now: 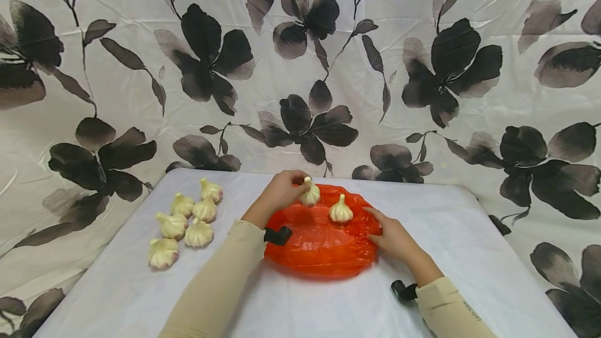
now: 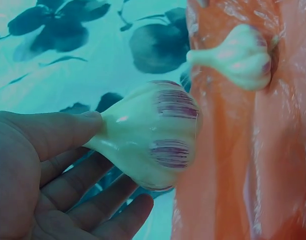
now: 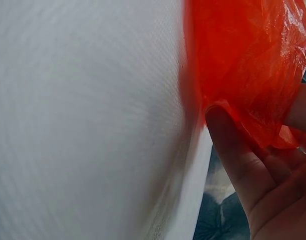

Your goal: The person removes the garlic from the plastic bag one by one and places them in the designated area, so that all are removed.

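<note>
My left hand (image 1: 283, 192) pinches a garlic bulb (image 1: 310, 193) by its stem, between thumb and fingers. In the left wrist view that garlic bulb (image 2: 153, 135) shows purple streaks and points its base toward the orange-red plastic. The red plastic bag (image 1: 319, 260) lies spread on the table, bulging and crinkled. A second garlic bulb (image 1: 341, 211) rests stem up on the bag, right of the held one. At the bag's right side, my right hand (image 1: 393, 234) grips its edge. In the right wrist view, the bag's gathered plastic (image 3: 257, 115) sits between thumb and fingers.
Several garlic bulbs (image 1: 173, 226) are grouped on the left part of the white-covered table (image 1: 460, 233). Behind the table's far edge hangs a white cloth (image 1: 375, 119) with dark flower prints. Black camera mounts (image 1: 278, 236) are on both wrists.
</note>
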Tool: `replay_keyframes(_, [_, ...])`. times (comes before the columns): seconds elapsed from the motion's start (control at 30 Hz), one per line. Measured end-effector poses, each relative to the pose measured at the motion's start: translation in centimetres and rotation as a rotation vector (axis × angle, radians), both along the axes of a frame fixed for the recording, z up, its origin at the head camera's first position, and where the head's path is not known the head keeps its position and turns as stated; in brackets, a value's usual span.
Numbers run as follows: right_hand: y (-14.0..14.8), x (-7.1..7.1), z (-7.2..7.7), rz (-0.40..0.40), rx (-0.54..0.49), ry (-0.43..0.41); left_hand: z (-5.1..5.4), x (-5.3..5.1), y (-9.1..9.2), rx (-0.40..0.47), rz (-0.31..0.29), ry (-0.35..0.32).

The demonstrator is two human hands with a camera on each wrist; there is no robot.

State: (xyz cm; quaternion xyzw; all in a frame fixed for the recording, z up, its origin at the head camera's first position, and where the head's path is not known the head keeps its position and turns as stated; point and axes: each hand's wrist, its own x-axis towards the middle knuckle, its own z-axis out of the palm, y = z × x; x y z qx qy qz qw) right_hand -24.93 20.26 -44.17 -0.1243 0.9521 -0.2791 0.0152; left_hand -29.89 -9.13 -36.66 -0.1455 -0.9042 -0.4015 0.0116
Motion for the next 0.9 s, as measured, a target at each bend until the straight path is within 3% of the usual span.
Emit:
replay_keyframes(0.37, [0.0, 0.0, 0.1, 0.017, 0.017, 0.004, 0.7, 0.8, -2.8, 0.028, 0.014, 0.004])
replay_keyframes(0.9, [0.3, 0.0, 0.3, 0.051, 0.020, 0.043, 1.4, 2.1, -7.7, -0.020, 0.051, 0.045])
